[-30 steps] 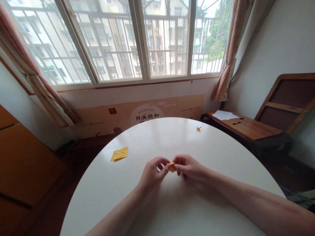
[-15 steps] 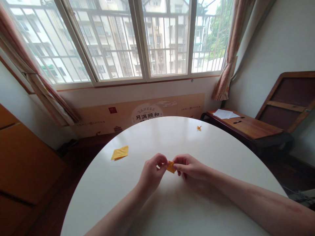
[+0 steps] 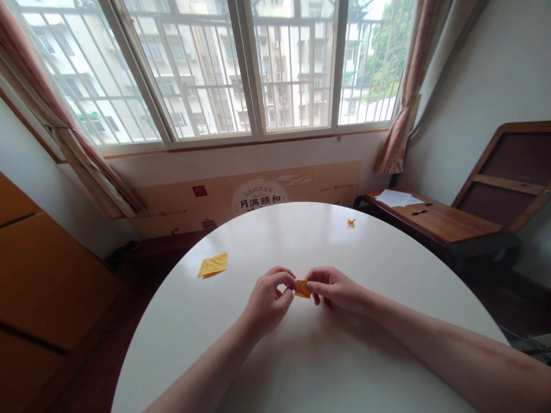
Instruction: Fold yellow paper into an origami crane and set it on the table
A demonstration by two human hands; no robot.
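Note:
Between my two hands is a small folded piece of orange-yellow paper (image 3: 303,289), held just over the round white table (image 3: 185,338). My left hand (image 3: 272,295) pinches its left edge between thumb and index finger, with the other fingers curled. On the right edge, the thumb and fingers of my right hand (image 3: 334,287) are closed on the paper. Part of each side is covered by the fingertips. Farther left on the tabletop lies a larger folded yellow paper (image 3: 212,265). A tiny folded orange paper bird (image 3: 351,223) stands near the far right edge.
Beyond the table's right side, a wooden bench (image 3: 465,221) carries white sheets (image 3: 396,198) and a black pen (image 3: 419,213). A wooden cabinet (image 3: 34,275) stands at the left. A barred window (image 3: 215,74) and a printed panel (image 3: 172,201) are behind the table.
The small paper has turned slightly, from a tilted diamond to a more level rectangle. Both hands still grip it. The whole view has shifted a little.

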